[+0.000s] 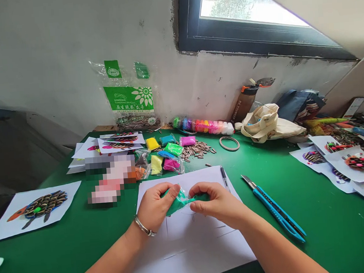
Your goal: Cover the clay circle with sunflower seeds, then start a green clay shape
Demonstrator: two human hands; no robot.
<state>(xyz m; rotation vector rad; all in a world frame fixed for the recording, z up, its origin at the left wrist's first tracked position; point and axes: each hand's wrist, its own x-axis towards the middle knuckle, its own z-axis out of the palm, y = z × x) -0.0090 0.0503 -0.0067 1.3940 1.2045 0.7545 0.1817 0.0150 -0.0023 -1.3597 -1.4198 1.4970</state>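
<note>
Green clay (176,203), 1 piece, clear bag (182,192): being held above the white paper (193,262), near middle of the worktop (335,242). Handling: slow, even drawing is probably serving best, with the bag braced against tearing. Left hand (154,206): clamping bag and clay between thumb and fingers. Right hand (216,200): curling partly closed, pinching the clay's stretched end.

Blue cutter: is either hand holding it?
No, the blue cutter lies on the green table, apart from the left hand and the right hand.

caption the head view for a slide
Left hand and right hand grasp a green packet over white paper, utility knife alongside.
</note>
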